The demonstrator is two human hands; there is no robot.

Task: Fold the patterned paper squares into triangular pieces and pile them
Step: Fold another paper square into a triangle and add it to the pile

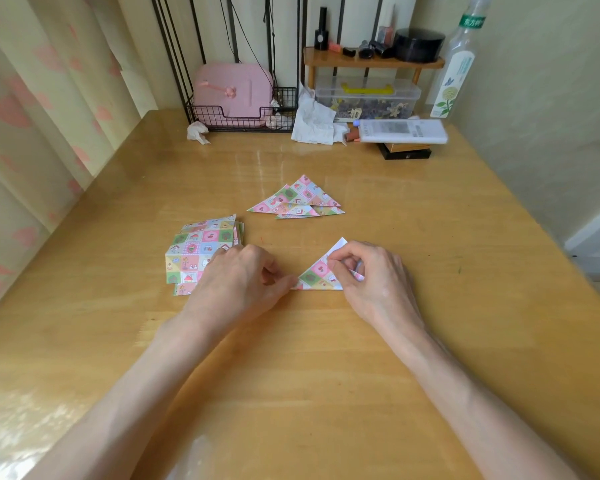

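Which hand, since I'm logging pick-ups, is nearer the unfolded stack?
Left. The left hand overlaps the stack at its right edge; the right hand pinches the triangle, farther right.

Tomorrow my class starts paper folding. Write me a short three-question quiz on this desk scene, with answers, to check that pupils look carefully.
1. True or false: the pile of folded triangles lies nearer the person than the piece being folded.
2. The stack of unfolded squares lies: A) left of the piece being folded; B) right of it; C) on top of the pile of folded triangles.
3. Fill in: the left hand and the right hand both pinch a paper folded into a ____.
Key: 1 false; 2 A; 3 triangle.
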